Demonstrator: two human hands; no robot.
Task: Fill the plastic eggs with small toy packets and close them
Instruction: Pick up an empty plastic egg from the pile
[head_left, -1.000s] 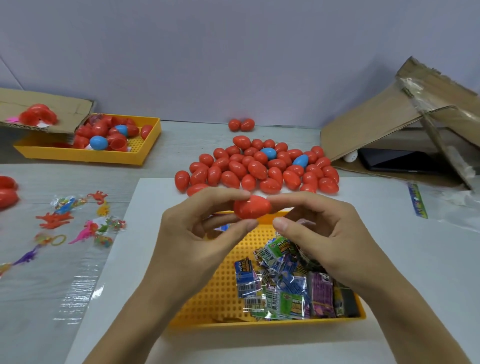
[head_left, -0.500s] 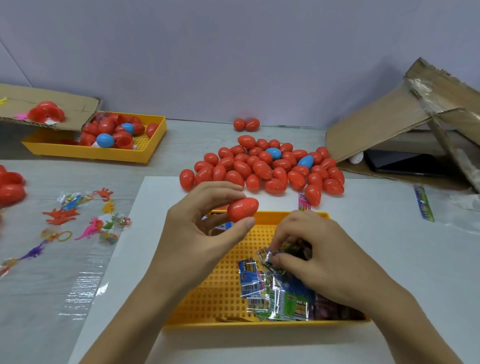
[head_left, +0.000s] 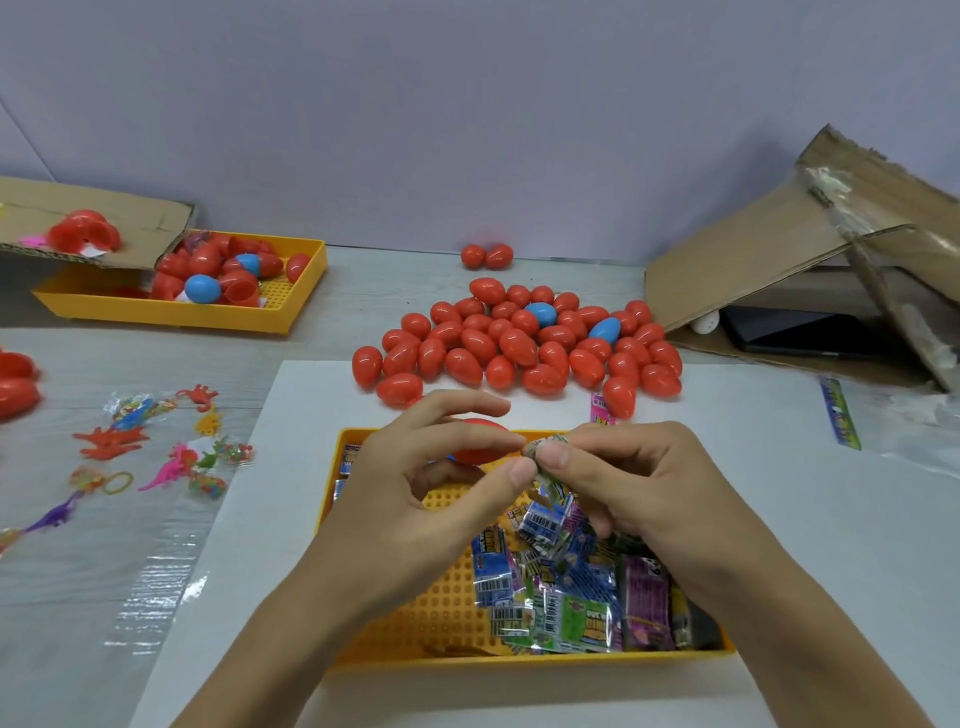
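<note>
My left hand holds a red plastic egg between its fingers and thumb, above the near yellow tray. My right hand pinches a small crumpled toy packet right beside the egg, and my left thumb tip touches the packet. Whether the egg is open I cannot tell; my fingers hide most of it. Several foil toy packets lie in the tray under my right hand.
A pile of red and blue eggs lies behind the tray. A second yellow tray with eggs stands at the back left under cardboard. Small rubber toys lie left; a cardboard box stands at the right.
My right hand let go of the egg, dipped into the packets, and has come back up beside the egg with one packet pinched. My left hand kept the egg.
</note>
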